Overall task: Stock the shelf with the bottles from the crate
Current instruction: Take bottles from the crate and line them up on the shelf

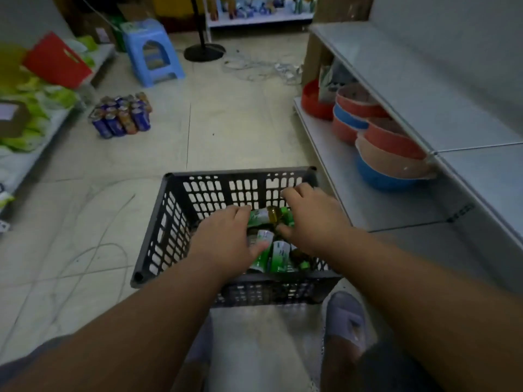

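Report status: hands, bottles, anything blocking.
Left hand and right hand both down in crate, on the green-label bottles. Grip unclear. None lifted yet. Shelf unobstructed.
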